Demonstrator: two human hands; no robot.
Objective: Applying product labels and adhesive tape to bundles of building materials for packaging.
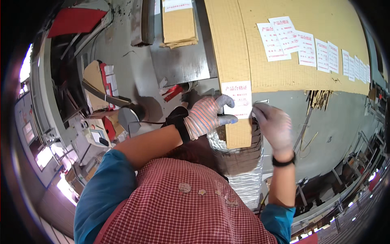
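Note:
A white paper label with red print [236, 95] lies on a long tan cardboard strip [237, 140] in front of me. My left hand [205, 116], in a striped knit glove, reaches in from the left. Its thumb and fingers are apart in a C shape, with the tips on the label's left part. At the label's right edge is my right hand [276, 128], gloved too, its fingers bent and pressed together. Whatever those fingers hold, if anything, is hidden. The strip's near end juts over a foil-like silvery wrapped bundle [245, 181].
Several more white labels [306, 49] lie in an overlapping row on a broad cardboard sheet [280, 77] at the far right. A stack of cardboard pieces [178, 24] rests on a dark metal surface [183, 61] at the far left. Scrap sticks [321, 99] hang below the sheet's edge.

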